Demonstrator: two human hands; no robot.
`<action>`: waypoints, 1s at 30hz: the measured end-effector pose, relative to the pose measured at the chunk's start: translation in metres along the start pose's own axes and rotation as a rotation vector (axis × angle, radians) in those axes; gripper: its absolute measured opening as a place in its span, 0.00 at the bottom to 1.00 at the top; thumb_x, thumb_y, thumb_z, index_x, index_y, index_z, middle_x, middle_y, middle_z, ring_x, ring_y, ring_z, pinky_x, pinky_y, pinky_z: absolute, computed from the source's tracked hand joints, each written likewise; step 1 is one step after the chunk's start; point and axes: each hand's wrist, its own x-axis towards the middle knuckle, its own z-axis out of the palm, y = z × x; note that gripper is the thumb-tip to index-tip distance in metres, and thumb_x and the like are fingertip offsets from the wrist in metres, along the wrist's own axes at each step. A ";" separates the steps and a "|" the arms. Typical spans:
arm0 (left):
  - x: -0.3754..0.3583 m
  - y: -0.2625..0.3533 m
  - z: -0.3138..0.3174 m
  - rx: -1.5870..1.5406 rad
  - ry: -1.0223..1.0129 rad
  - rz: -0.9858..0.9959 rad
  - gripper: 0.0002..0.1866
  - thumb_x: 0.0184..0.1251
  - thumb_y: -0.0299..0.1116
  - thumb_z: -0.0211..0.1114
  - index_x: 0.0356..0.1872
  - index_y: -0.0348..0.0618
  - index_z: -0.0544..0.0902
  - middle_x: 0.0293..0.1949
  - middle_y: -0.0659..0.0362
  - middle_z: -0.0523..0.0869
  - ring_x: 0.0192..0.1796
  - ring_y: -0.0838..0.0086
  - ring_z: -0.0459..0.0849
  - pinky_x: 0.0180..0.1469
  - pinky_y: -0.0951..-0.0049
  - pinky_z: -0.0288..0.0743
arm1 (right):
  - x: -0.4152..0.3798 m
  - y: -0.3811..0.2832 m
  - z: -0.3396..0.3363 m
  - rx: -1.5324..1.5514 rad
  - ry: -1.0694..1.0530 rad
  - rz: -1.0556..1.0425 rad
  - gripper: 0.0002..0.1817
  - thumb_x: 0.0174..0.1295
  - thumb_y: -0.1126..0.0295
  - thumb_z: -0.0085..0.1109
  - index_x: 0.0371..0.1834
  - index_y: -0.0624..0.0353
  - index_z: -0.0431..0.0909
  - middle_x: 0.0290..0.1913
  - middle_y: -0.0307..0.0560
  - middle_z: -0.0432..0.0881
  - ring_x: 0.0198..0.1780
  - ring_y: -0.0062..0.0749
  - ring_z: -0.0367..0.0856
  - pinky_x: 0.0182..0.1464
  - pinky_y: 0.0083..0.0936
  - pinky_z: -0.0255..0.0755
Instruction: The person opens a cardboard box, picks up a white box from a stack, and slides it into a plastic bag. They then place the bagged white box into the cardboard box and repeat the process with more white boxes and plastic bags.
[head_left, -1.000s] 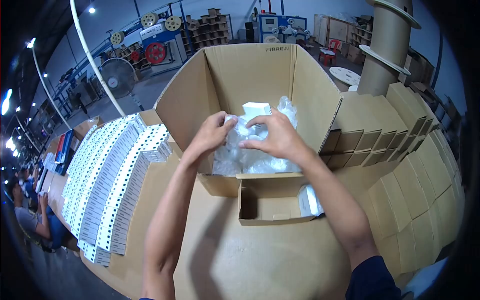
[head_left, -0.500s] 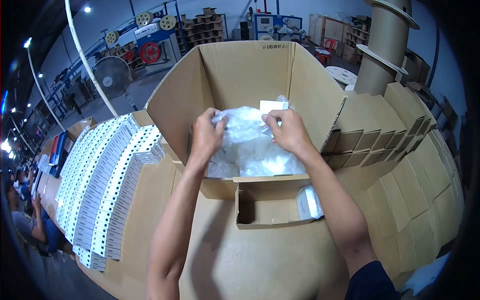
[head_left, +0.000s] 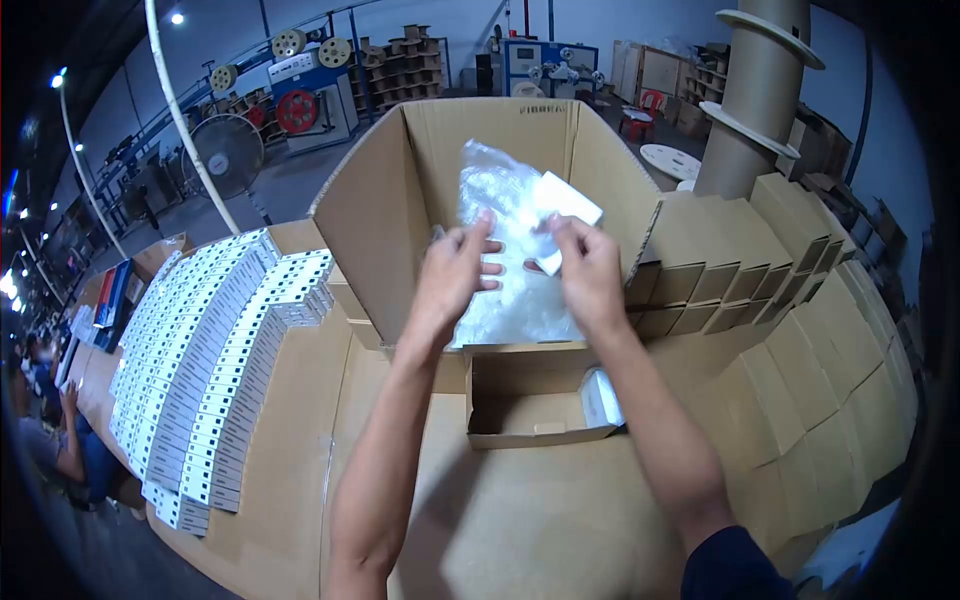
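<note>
Both of your hands are raised over the big open carton (head_left: 500, 150), pinching a clear plastic bag (head_left: 505, 250) between them. Your left hand (head_left: 455, 275) grips the bag's left side with the fingers spread across the film, and your right hand (head_left: 590, 270) grasps the right side, thumb and fingers closed near a small white box (head_left: 567, 198) that pokes up at the bag's upper right corner. Whether that box is inside the film or just against it, you cannot tell from this angle. You hold the bag upright and clear of the carton floor, in front of its back wall, likely so the film hangs flat and its contents can be reached from the top. Just below your wrists a small open cardboard box (head_left: 535, 405) sits on the brown worktable (head_left: 500, 530), its mouth facing up and close to your arms, with a wrapped white item (head_left: 600, 398) tucked in its right end. To your left, rows of narrow white boxes (head_left: 215, 360) lie packed side by side along the table edge. To your right, stacks of plain brown cartons (head_left: 800, 330) stand in stepped rows within easy reach. Beyond the table at the far left, another person's arm (head_left: 60, 450) shows.
</note>
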 end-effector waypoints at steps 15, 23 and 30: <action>-0.262 0.008 0.024 -0.329 0.120 0.145 0.07 0.80 0.32 0.64 0.42 0.42 0.75 0.35 0.65 0.80 0.36 0.86 0.79 0.39 0.79 0.76 | -0.239 -0.107 -0.046 -0.507 -0.023 0.123 0.19 0.63 0.59 0.76 0.41 0.68 0.87 0.43 0.54 0.80 0.41 0.37 0.78 0.45 0.33 0.74; -0.359 -0.020 0.041 -0.531 0.238 0.127 0.15 0.77 0.24 0.66 0.35 0.48 0.66 0.32 0.66 0.74 0.27 0.89 0.70 0.24 0.84 0.66 | -0.402 -0.094 -0.075 -0.195 0.078 0.264 0.17 0.64 0.62 0.76 0.40 0.69 0.88 0.42 0.46 0.81 0.36 0.23 0.75 0.37 0.24 0.71; -0.420 -0.065 0.052 -0.165 0.115 0.094 0.14 0.73 0.22 0.68 0.53 0.40 0.74 0.43 0.59 0.80 0.43 0.81 0.79 0.42 0.81 0.76 | -0.418 -0.114 -0.076 -0.407 0.205 0.290 0.12 0.72 0.64 0.68 0.39 0.62 0.91 0.38 0.43 0.81 0.42 0.25 0.76 0.44 0.24 0.71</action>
